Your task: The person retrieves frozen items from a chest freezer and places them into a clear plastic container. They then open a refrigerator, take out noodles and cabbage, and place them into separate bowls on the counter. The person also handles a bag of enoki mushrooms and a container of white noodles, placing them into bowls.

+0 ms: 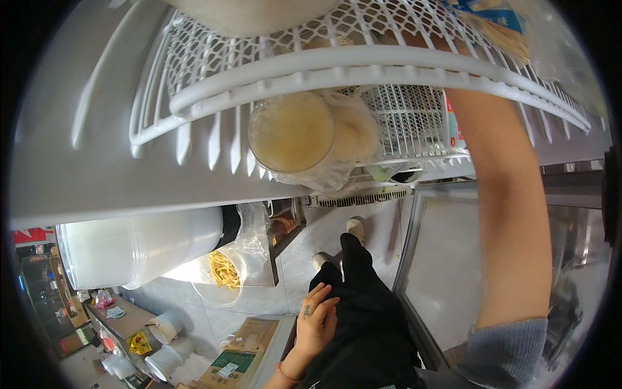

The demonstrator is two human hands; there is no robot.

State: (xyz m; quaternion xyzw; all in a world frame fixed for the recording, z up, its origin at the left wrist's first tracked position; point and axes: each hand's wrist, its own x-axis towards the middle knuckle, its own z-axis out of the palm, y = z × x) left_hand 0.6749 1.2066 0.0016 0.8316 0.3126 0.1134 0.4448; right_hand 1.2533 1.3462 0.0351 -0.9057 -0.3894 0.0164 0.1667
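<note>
My left hand [317, 315] hangs in front of my dark trousers, its fingers loosely bent and apart, holding nothing. My right forearm [508, 194] reaches up into a white refrigerator, past the front rail of a white wire shelf [340, 58]. Only a dim part of my right hand [427, 43] shows among the wires, so its grip is hidden. On a lower wire shelf [408, 121] stands a round clear container [292, 132] of yellowish contents, beside a clear plastic bag [354, 129] holding something pale. A red and white carton [453, 124] is near my forearm.
The refrigerator door [447, 257] stands open at right. At left are stacked clear plastic tubs [141, 245] and a container of yellow strips [225, 270]. Cardboard boxes [238, 355] lie below, near white buckets [167, 357]. A blue-marked bag [500, 22] is on the upper shelf.
</note>
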